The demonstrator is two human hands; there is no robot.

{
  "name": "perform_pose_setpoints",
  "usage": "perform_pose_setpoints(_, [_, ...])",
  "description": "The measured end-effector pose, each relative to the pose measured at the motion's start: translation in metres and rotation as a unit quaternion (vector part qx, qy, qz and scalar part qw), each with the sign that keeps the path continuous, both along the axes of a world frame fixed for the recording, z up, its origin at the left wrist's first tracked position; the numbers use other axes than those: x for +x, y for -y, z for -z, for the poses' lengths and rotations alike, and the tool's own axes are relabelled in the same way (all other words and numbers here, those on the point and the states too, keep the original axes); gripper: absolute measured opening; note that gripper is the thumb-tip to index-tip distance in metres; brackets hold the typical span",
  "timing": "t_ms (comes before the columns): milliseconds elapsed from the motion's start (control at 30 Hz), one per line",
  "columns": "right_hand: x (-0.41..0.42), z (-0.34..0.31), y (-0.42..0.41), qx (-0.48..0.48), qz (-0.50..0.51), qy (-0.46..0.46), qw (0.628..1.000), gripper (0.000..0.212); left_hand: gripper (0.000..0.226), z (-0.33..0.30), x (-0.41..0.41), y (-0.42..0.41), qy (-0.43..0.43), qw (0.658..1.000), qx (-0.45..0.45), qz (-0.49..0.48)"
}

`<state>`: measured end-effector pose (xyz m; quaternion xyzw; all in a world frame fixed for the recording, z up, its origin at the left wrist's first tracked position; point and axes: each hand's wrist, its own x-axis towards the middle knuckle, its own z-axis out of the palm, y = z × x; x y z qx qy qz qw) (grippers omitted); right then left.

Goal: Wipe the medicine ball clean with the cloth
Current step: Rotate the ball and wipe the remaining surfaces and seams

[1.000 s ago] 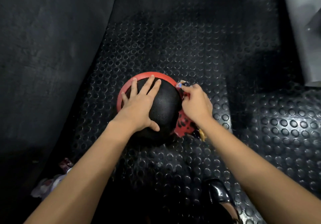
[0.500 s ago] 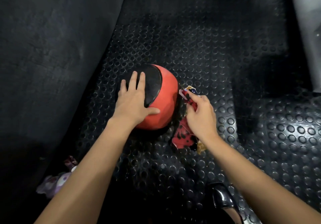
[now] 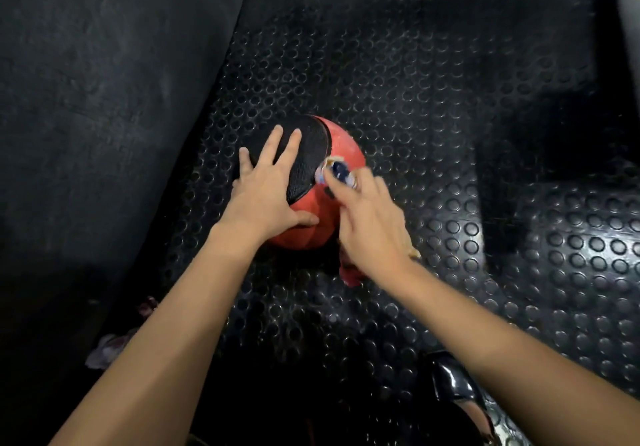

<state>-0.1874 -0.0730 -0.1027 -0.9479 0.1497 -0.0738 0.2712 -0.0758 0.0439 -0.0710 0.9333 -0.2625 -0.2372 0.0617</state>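
Under me a black rubber floor mat (image 3: pixel 433 106), studded all over with raised rings, is carrying everything. The red and black ball (image 3: pixel 341 154) is sitting directly on it, near the middle. A red end of the cloth (image 3: pixel 349 274) is trailing down onto the mat just beside the ball's right side. A crumpled pale rag (image 3: pixel 107 348) is lying near its left edge, and my shiny black shoe (image 3: pixel 450 383) is standing on it close to me.
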Motion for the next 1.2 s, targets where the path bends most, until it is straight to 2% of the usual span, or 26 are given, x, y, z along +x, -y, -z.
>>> perform_pose_setpoints(100, [0.001,0.004,0.008,-0.052,-0.005,0.008,0.999,0.054,0.129,0.003,-0.005,-0.002,0.011,1.0,-0.013,-0.003])
perform_pose_setpoints(233, [0.048,0.002,0.045,0.026,0.068,-0.085,0.994,0.054,0.128,0.001,-0.021,-0.002,0.022,1.0,-0.004,-0.011])
perform_pose_setpoints(467, [0.0,-0.006,0.008,-0.007,0.017,-0.01,1.0,0.054,0.126,-0.001,-0.024,-0.003,0.016,1.0,-0.016,-0.017])
perform_pose_setpoints(633, [0.052,0.001,0.048,0.043,0.063,-0.086,0.993,0.055,0.126,0.001,-0.037,-0.002,0.03,1.0,-0.005,-0.007])
perform_pose_setpoints(800, [0.0,-0.012,0.012,0.011,0.018,-0.039,0.999,0.055,0.125,-0.001,-0.036,-0.004,0.029,1.0,-0.002,0.001])
perform_pose_setpoints(867, [0.007,-0.009,0.019,0.001,0.018,-0.029,0.999,0.055,0.123,0.0,-0.04,-0.006,0.035,0.999,0.004,0.007])
perform_pose_setpoints(1033, [0.056,0.0,0.047,0.028,0.06,-0.095,0.993,0.055,0.123,0.001,-0.048,-0.004,0.052,0.999,0.004,0.01])
perform_pose_setpoints(1200, [0.007,-0.013,0.013,-0.005,0.017,-0.044,0.999,0.056,0.127,0.003,-0.04,-0.014,0.049,0.999,-0.01,0.002])
